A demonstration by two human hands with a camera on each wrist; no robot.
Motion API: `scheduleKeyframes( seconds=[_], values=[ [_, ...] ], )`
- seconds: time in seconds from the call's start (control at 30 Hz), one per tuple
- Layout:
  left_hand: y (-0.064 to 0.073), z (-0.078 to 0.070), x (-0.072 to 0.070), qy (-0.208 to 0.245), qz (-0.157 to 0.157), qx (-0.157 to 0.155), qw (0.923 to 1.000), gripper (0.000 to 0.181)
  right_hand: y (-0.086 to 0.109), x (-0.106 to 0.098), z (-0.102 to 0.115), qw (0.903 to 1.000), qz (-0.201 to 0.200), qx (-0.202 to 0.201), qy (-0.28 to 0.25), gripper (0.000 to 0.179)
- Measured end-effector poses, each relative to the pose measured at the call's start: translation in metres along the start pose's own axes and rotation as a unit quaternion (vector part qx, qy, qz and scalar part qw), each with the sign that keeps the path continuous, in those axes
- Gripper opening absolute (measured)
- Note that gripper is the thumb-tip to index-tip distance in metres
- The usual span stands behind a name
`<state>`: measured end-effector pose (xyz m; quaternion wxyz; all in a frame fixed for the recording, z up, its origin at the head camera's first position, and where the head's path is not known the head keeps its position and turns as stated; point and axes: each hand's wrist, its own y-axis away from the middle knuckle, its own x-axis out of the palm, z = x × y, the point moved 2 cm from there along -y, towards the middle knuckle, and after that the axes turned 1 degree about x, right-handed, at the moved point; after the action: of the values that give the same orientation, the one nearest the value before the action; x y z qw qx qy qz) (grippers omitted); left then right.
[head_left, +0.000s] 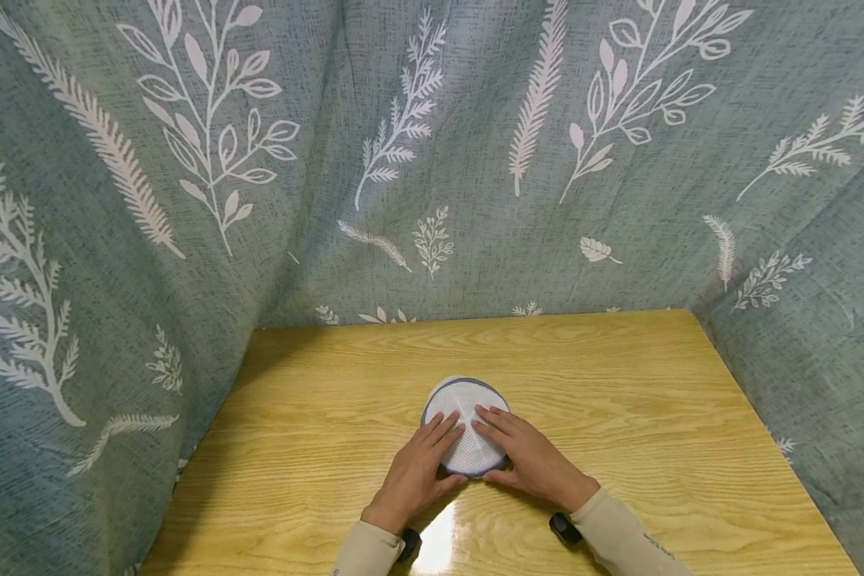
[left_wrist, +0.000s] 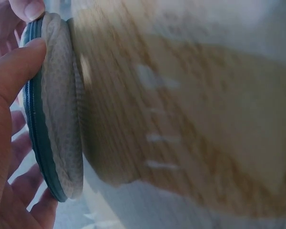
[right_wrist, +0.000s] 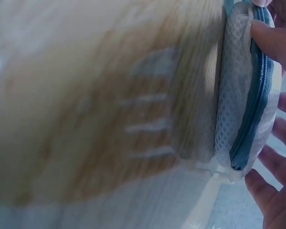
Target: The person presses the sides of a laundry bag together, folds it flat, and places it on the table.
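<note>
A round white mesh laundry bag (head_left: 468, 452) with a blue rim lies on the table in front of me. My left hand (head_left: 421, 468) holds its left side, the fingers over the top and the thumb at the near edge. On the opposite side my right hand (head_left: 536, 460) grips it in the same way. A blue-green zipper (left_wrist: 35, 114) runs along the bag's edge in the left wrist view, with the left thumb on it. The right wrist view shows the zipper band (right_wrist: 255, 105) under the right thumb and puffy mesh beside it. The bag's underside is hidden.
The bag rests on a wood-grain table (head_left: 317, 416). A grey-green curtain (head_left: 475, 240) with white leaf prints hangs behind the table and along both sides. Light reflects off the tabletop near my wrists.
</note>
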<state>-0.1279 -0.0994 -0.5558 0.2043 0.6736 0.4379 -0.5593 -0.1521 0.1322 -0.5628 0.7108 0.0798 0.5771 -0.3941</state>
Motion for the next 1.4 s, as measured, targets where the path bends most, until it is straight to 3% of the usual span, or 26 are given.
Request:
scheduleKeyframes(
  seconds=[0.5, 0.97, 1.4],
  values=[
    [0.0024, -0.0021, 0.0031, 0.004, 0.009, -0.01, 0.9999, 0.078, -0.0002, 0.0029, 0.0024, 0.9996, 0.02, 0.018, -0.009, 0.086],
    [0.0002, -0.0014, 0.0023, 0.003, -0.003, 0.001, 1.0, 0.077, -0.004, -0.0008, 0.0027, 0.9997, 0.021, 0.015, -0.004, 0.084],
    [-0.0011, -0.0009, 0.0036, 0.002, 0.011, -0.008, 0.9999, 0.077, -0.0054, -0.0001, 0.0027, 0.9999, 0.012, 0.003, 0.007, 0.082]
  ],
)
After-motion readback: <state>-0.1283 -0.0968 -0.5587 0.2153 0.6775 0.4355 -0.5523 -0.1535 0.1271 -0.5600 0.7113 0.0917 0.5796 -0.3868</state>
